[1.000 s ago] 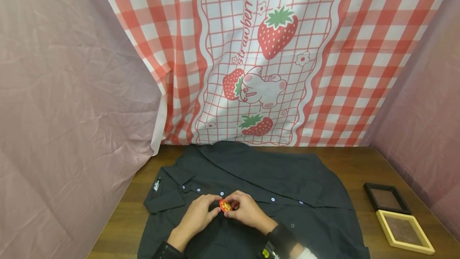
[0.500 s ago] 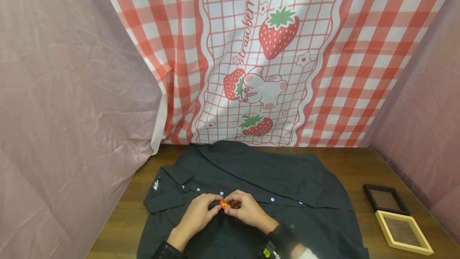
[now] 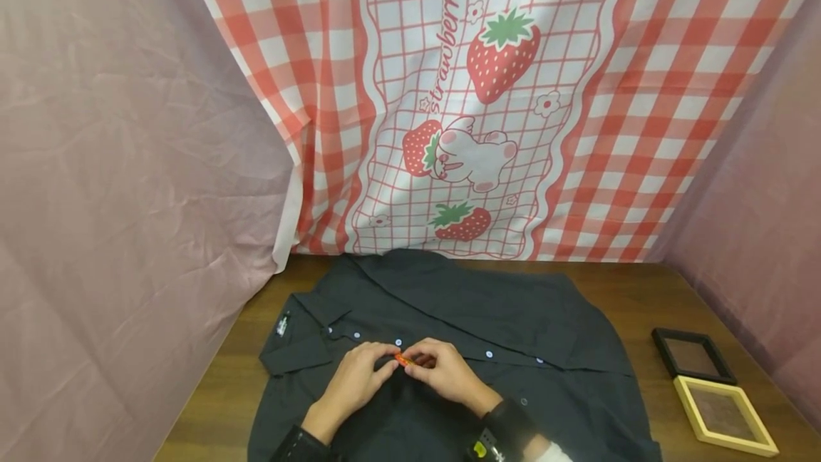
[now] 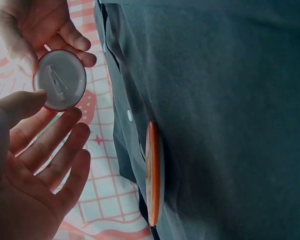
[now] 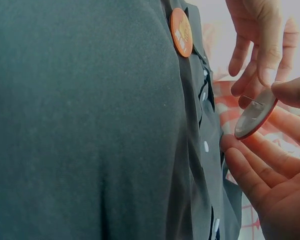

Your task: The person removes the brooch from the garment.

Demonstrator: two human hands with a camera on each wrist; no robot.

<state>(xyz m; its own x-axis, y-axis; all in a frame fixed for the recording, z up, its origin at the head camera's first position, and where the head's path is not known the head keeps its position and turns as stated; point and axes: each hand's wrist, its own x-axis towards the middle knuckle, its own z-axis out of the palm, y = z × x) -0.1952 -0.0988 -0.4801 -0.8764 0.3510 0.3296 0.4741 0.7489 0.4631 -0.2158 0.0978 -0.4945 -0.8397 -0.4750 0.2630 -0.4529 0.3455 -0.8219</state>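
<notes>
From my remote seat I had the pin badge [image 3: 403,360] in the middle of the head view, a little toward six o'clock, up between two hands and over the dark shirt [image 3: 577,412]. The left hand [image 3: 355,380] pinched its rim between thumb and index finger, its other fingers loosely spread; the right hand [image 3: 445,376] pinched it from the far side, thumb against fingers. Neither was nearer, since both touched it: the badge lay at two o'clock from the left hand and ten from the right.

What counted for me was how the badge was turned. From overhead I saw it almost edge-on, that thin line running from ten toward four o'clock. Both wrist views showed me the grey back, and in the right one the needle [image 5: 253,100] angled off it; I judged it was out of its catch. How far the badge was from the cloth I could not tell.

A shirt button [image 3: 398,342] was just beyond it toward twelve. A second badge [image 5: 181,32] lay face up on the shirt, toward one o'clock in the right wrist view; whether it was fastened I could not tell. Toward four, on the counter [image 3: 221,391], lay a black frame [image 3: 695,356] and a yellow frame [image 3: 726,416].
</notes>
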